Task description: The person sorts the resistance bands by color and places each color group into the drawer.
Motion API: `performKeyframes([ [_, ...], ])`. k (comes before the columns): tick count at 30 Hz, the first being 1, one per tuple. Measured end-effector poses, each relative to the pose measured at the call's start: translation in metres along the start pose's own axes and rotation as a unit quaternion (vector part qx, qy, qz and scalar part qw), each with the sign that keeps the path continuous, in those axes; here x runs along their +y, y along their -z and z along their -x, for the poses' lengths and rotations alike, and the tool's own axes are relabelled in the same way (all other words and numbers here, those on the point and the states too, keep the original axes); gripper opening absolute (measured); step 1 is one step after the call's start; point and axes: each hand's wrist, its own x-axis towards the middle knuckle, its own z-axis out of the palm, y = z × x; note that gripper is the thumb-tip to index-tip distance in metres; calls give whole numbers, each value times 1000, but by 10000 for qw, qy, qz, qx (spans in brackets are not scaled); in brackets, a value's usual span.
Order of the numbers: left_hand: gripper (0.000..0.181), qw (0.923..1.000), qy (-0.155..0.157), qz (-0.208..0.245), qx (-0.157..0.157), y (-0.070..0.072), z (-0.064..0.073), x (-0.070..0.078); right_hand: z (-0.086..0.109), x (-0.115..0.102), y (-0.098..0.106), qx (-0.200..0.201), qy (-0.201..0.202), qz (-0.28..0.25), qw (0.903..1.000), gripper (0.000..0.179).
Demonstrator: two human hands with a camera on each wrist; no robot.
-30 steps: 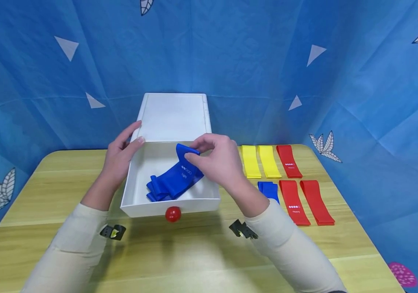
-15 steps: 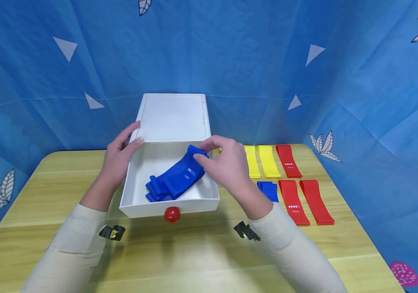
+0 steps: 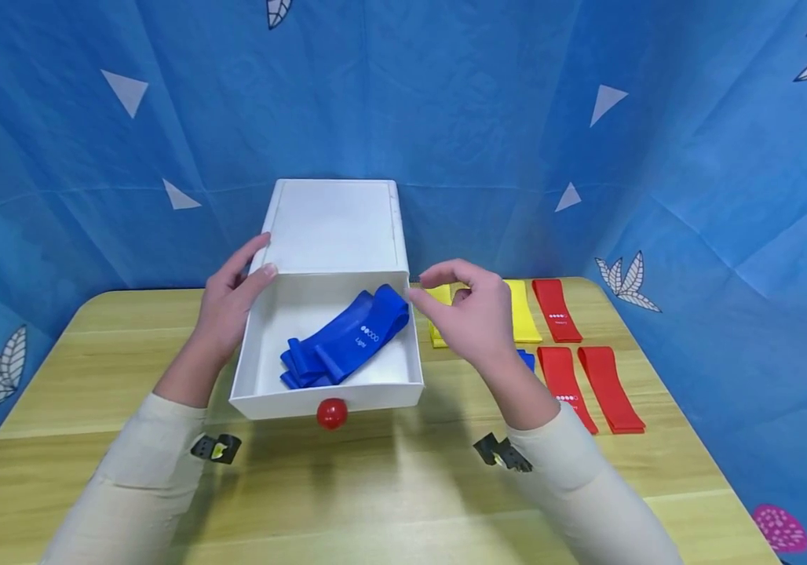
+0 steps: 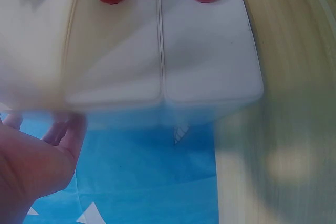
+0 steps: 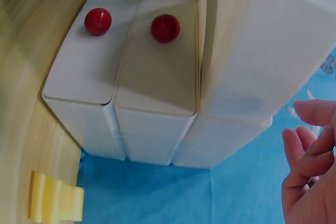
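Observation:
A white drawer cabinet [image 3: 336, 224] stands at the table's back, its top drawer [image 3: 269, 403] pulled out by a red knob-fitted front. Blue resistance bands [image 3: 347, 341], the upper one printed "Light", lie folded inside, leaning toward the right wall. My left hand [image 3: 229, 306] rests along the cabinet's left side, thumb at the front edge; the left wrist view shows its fingers [image 4: 73, 135] partly hidden behind the cabinet. Just right of the drawer, my right hand [image 3: 474, 314] is raised with thumb and forefinger apart, nothing between them.
Yellow bands [image 3: 525, 314] lie behind my right hand, partly covered by it. Several red bands [image 3: 611, 390] are laid out farther right, with a blue band [image 3: 527, 360] mostly hidden by my wrist. Two lower drawers with red knobs [image 5: 165, 28] are closed. A blue backdrop [image 3: 502, 141] hangs close behind.
My right hand has let go of the blue band and moved right, out of the drawer. The band's free end has settled against the right wall. My left hand stays put.

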Motion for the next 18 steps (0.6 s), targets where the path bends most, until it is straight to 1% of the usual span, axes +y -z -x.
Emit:
performKeyframes([
  [4,58,10000,-39,36,-8,-1,1,0,2,9,8,107,-57,-242,9996,20],
  [11,58,10000,-52,82,-18,-2,1,0,6,30,24,164,-275,-339,9989,23],
  [18,58,10000,0,-47,38,-1,1,2,13,50,40,141,-835,-189,9962,31],
])
